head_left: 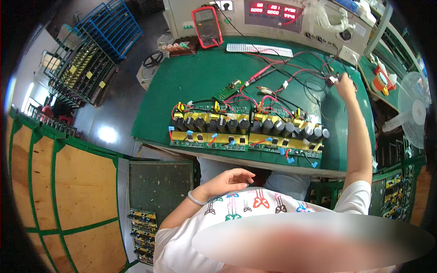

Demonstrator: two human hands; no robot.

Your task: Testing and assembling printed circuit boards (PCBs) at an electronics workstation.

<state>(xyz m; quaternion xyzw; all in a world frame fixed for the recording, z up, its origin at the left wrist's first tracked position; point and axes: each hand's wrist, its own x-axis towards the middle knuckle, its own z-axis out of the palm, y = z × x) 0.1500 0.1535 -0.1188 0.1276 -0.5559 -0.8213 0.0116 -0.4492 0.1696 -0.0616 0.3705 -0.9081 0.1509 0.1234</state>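
Workbench: green top (173,86), its far edge against a test console (291,38) with a lit red display (273,10).
Right hand (347,86): reached out over the far right part of the workbench, its fingers bent at a small dark-and-white plug (331,81); from where I stand I cannot tell whether they are clamped on it.
Plug: at the fingertips, near the right edge, beside tangled test leads (306,77).
Left hand (232,179): off the near edge, before the person's shirt (248,204); fingers loosely curled, thumb apart, holding nothing visible.
Capacitor boards: left board (209,132) and right board (287,132), end to end along the near edge, with black cylindrical capacitors in rows.
Small green circuit board (227,90): just beyond the left board, near a red test probe (259,74).
Multimeter (208,28): red-cased, tilted at the far edge, left of a white perforated strip (259,49).
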